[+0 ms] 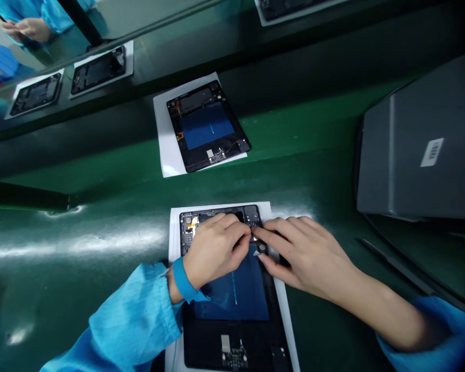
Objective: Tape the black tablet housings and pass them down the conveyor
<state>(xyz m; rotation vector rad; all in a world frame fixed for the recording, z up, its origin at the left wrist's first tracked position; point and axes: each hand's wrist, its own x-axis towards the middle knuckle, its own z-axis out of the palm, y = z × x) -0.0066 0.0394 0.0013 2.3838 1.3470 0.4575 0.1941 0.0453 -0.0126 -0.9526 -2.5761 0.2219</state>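
An opened tablet with a blue battery panel lies on a white sheet in front of me on the green belt. My left hand rests over its upper part, fingers curled and pinched at the top right edge of the blue panel. My right hand meets it from the right, its fingertips pressed on the same spot by the board components. What the fingers pinch is too small to make out.
A second opened tablet on its own white sheet lies farther up the belt. Two more tablet frames sit on the raised back rail. A dark grey box stands at the right. Another person's hands show at top left.
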